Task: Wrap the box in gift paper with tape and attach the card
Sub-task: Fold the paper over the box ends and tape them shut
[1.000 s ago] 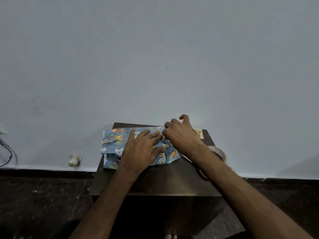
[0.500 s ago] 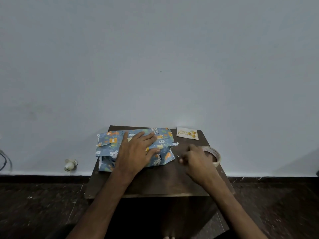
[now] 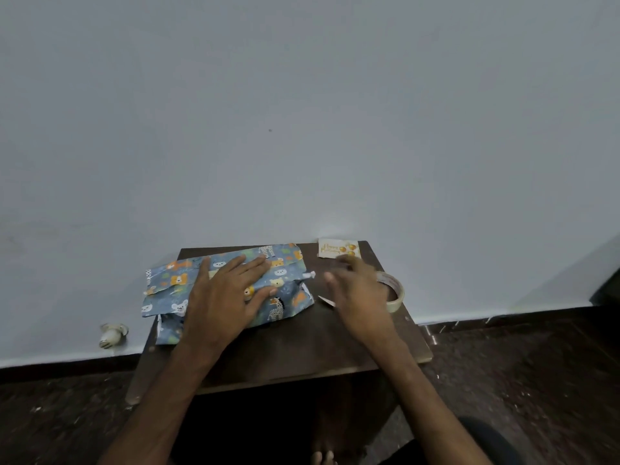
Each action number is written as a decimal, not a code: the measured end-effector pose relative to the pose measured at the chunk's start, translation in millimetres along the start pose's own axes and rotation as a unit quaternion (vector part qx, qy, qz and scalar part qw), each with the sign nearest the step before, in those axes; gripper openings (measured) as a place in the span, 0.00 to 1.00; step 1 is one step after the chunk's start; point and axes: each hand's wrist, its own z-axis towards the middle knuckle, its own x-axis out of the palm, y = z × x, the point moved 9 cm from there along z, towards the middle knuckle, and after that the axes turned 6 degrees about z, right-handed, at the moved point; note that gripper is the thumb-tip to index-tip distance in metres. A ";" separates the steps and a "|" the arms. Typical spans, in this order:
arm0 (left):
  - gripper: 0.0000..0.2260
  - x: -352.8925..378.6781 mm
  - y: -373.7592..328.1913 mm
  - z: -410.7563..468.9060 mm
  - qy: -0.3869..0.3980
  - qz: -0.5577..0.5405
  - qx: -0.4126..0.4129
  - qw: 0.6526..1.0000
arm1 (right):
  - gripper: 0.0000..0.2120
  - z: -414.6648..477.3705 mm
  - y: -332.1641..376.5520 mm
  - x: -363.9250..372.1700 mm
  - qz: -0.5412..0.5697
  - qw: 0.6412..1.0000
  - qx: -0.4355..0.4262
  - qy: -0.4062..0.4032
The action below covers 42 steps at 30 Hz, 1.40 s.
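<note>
Bench (image 3: 302, 347) near edge is bare dark wood. Left hand (image 3: 228, 293) lies flat with fingers spread, pressing down on the wrapped box (image 3: 167, 283), which sits left of centre on the bench. Gift paper (image 3: 285, 263) is loose and crumpled, with both ends not yet closed. Judgement: the box is light and stiff and the paper thin, slick and easy to tear, so pin it by palm on the top face and pinch the end flaps at their creases. Right hand (image 3: 360, 297) is motion-blurred, fingers extended, nothing visible in it, and it covers part of the tape roll (image 3: 396, 293). A small white scrap (image 3: 325, 301) lies just beside it. Card (image 3: 339, 248) is at the far right corner, just beyond the fingertips. Versus 0.5 s ago: the right hand was curled near the roll and now reaches far toward the card; the left hand is unchanged.
</note>
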 end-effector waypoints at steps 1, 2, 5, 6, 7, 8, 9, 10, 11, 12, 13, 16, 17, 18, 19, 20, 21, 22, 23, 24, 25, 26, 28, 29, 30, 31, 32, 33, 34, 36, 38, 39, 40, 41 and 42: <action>0.28 0.6 -1.6 -0.7 0.003 0.004 0.005 1.000 | 0.13 0.5 -19.3 -13.2 -0.030 0.999 0.022 -0.039; 0.28 0.4 -2.1 -2.0 0.005 0.008 0.008 1.000 | 0.14 1.0 -38.4 -21.5 -0.069 0.995 0.053 -0.056; 0.28 0.4 -4.4 -4.0 0.007 0.026 0.016 1.000 | 0.21 -0.3 -85.4 -21.0 -0.189 0.972 0.139 -0.005; 0.28 0.3 -4.7 -4.4 0.010 0.031 0.017 0.999 | 0.19 -0.6 -92.7 -19.6 -0.206 0.967 0.147 0.004; 0.28 0.6 -4.7 -5.2 0.011 0.036 0.019 0.999 | 0.16 -1.1 -95.4 -19.1 -0.219 0.965 0.142 0.004; 0.28 0.9 -4.9 -5.6 0.012 0.038 0.021 0.999 | 0.12 -1.8 -95.5 -19.7 -0.229 0.964 0.132 -0.001; 0.29 0.3 -5.3 -5.4 0.012 0.037 0.023 0.999 | 0.11 -3.1 -94.5 -22.0 -0.241 0.963 0.123 -0.009; 0.29 -0.4 -4.8 -5.1 0.013 0.034 0.022 0.999 | 0.11 -5.4 -92.4 -24.6 -0.254 0.960 0.117 -0.021; 0.30 -0.7 -4.9 -4.9 0.012 0.029 0.021 0.999 | 0.11 -8.8 -92.1 -28.6 -0.262 0.957 0.116 -0.037; 0.29 -0.2 -4.2 -5.6 0.012 0.024 0.019 0.999 | 0.10 -11.9 -93.1 -33.5 -0.259 0.957 0.116 -0.060; 0.29 0.9 -3.8 -6.6 0.013 0.020 0.017 1.000 | 0.09 -15.6 -95.7 -39.0 -0.242 0.960 0.116 -0.084; 0.32 -0.6 -4.0 -6.3 0.007 0.014 0.015 1.000 | 0.06 -26.4 -94.8 -55.0 -0.111 0.981 0.059 -0.151; 0.33 -5.6 -6.3 -5.3 -0.007 0.011 0.021 1.000 | 0.03 -29.6 -87.9 -58.4 -0.046 0.985 0.010 -0.168; 0.32 -13.7 -12.0 -5.0 -0.031 0.002 0.032 0.999 | 0.01 -34.4 -75.7 -62.2 0.008 0.982 -0.046 -0.184; 0.31 -23.8 -19.9 -5.6 -0.061 -0.015 0.043 0.997 | 0.02 -41.0 -59.6 -66.6 0.046 0.973 -0.101 -0.202; 0.29 -33.8 -29.4 -7.9 -0.092 -0.051 0.045 0.993 | 0.02 -49.5 -42.8 -69.4 0.075 0.961 -0.152 -0.220; 0.27 -41.3 -35.2 -12.1 -0.108 -0.118 0.028 0.987 | 0.03 -56.1 -26.3 -69.1 0.107 0.948 -0.191 -0.231; 0.24 -44.7 -41.1 -16.7 -0.100 -0.212 -0.007 0.972 | 0.04 -61.6 -13.5 -66.2 0.140 0.938 -0.217 -0.233; 0.22 -41.8 -48.2 -20.9 -0.070 -0.323 -0.050 0.943 | 0.06 -65.4 -4.5 -60.6 0.165 0.931 -0.234 -0.226; 0.20 -36.4 -55.8 -25.6 -0.030 -0.422 -0.092 0.901 | 0.07 -67.6 2.6 -51.7 0.185 0.927 -0.248 -0.212; 0.19 -28.9 -63.2 -29.9 0.008 -0.504 -0.131 0.854 | 0.06 -69.2 7.7 -42.3 0.200 0.925 -0.259 -0.192; 0.19 -21.3 -68.1 -33.3 0.038 -0.567 -0.164 0.807 | 0.06 -69.9 10.5 -32.8 0.212 0.925 -0.268 -0.169; 0.17 -14.7 -70.3 -36.4 0.065 -0.639 -0.200 0.739 | 0.06 -68.5 12.5 -18.3 0.223 0.927 -0.279 -0.118; 0.15 -15.4 -68.0 -37.2 0.064 -0.648 -0.199 0.732 | 0.07 -67.1 13.0 -13.0 0.223 0.929 -0.278 -0.093; 0.13 -16.4 -66.2 -38.0 0.060 -0.645 -0.190 0.738 | 0.09 -65.3 12.4 -11.4 0.225 0.934 -0.266 -0.075; 0.12 -15.5 -64.2 -39.3 0.063 -0.631 -0.177 0.752 | 0.11 -62.7 10.9 -14.1 0.230 0.940 -0.242 -0.069; 0.12 -13.7 -64.4 -40.9 0.074 -0.610 -0.162 0.772 | 0.12 -60.3 8.9 -19.8 0.243 0.943 -0.216 -0.077; 0.10 -10.6 -65.3 -42.5 0.090 -0.587 -0.148 0.791 | 0.12 -57.8 7.4 -26.8 0.261 0.941 -0.194 -0.091; 0.08 -8.2 -67.5 -44.5 0.105 -0.572 -0.135 0.802 | 0.12 -56.3 7.6 -31.9 0.275 0.939 -0.182 -0.100; 0.04 -5.6 -71.4 -46.7 0.120 -0.560 -0.115 0.811 | 0.11 -54.0 13.1 -35.1 0.277 0.938 -0.182 -0.097; 0.04 -7.3 -75.8 -46.7 0.126 -0.553 -0.103 0.817 | 0.10 -53.5 18.5 -31.9 0.260 0.942 -0.194 -0.088; 0.04 -8.5 -78.7 -46.1 0.128 -0.550 -0.097 0.820 | 0.10 -52.9 18.8 -29.5 0.252 0.943 -0.198 -0.088; 0.04 -9.5 -80.4 -45.4 0.130 -0.545 -0.093 0.823 | 0.10 -53.0 18.5 -27.4 0.248 0.944 -0.197 -0.089; 0.04 -9.8 -81.3 -45.0 0.130 -0.539 -0.090 0.827 | 0.09 -52.9 17.7 -26.0 0.248 0.945 -0.192 -0.092; 0.04 -9.3 -81.0 -44.1 0.130 -0.530 -0.088 0.833 | 0.09 -52.5 16.7 -25.9 0.250 0.945 -0.184 -0.099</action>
